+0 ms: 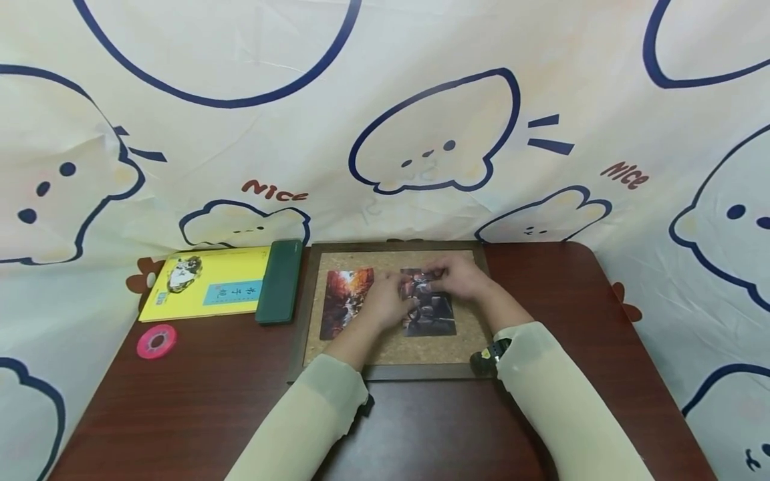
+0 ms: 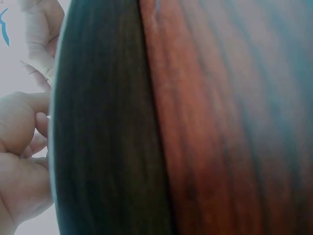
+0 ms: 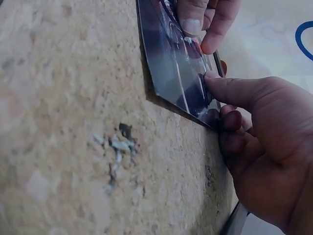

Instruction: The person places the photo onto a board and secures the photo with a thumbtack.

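Observation:
A dark, glossy photo card (image 1: 432, 319) lies over the right half of a framed cork board (image 1: 373, 353). With its thumb on the card's face and its fingers curled at the edge, my right hand (image 3: 274, 132) pinches it near a corner. My left hand (image 1: 385, 300) holds the same card from its left side; its thumb presses on the picture in the right wrist view. A second photo card (image 1: 343, 300) with orange tones lies on the cork, partly behind the left hand. The left wrist view shows mostly the board's dark frame (image 2: 107, 122), hiding the card.
Left of the board are a dark green case (image 1: 279, 284), a yellow book (image 1: 210, 280) beneath its edge, and a pink roll of tape (image 1: 157, 341). A patterned cloth (image 1: 421, 220) hangs behind the brown table (image 1: 228, 387). The cork has a small damaged patch in the right wrist view.

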`<act>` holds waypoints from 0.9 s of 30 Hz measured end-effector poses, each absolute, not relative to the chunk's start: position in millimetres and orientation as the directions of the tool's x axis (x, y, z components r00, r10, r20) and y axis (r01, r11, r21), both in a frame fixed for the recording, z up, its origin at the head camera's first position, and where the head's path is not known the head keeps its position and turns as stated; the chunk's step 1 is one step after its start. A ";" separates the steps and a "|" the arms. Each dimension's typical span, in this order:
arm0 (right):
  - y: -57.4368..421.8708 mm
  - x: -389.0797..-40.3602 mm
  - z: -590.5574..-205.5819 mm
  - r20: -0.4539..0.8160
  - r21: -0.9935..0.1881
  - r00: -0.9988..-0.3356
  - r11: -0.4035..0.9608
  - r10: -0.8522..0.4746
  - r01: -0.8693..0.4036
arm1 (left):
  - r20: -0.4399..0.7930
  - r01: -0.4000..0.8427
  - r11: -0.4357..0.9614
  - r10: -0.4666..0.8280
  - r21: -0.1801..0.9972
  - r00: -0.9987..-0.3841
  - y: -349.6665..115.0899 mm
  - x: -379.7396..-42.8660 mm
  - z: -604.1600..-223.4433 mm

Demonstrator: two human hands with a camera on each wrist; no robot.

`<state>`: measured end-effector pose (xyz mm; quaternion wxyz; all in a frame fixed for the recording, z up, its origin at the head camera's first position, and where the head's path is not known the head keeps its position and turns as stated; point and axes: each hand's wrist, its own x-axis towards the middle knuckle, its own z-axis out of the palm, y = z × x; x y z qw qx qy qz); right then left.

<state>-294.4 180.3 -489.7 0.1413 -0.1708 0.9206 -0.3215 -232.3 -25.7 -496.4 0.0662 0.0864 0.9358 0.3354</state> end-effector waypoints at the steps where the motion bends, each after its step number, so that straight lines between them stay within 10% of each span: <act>1: 179.9 -294.8 -489.4 -0.156 -0.637 -0.901 0.738 -0.405 -0.221 | -0.068 0.116 0.762 0.205 0.638 -0.976 -25.8 -232.2 -496.3; 27: 188.6 -271.3 -486.7 -0.001 -0.648 -0.905 0.690 -0.425 -0.322 | 0.011 0.175 0.646 0.250 0.743 -0.968 -42.9 -228.9 -499.0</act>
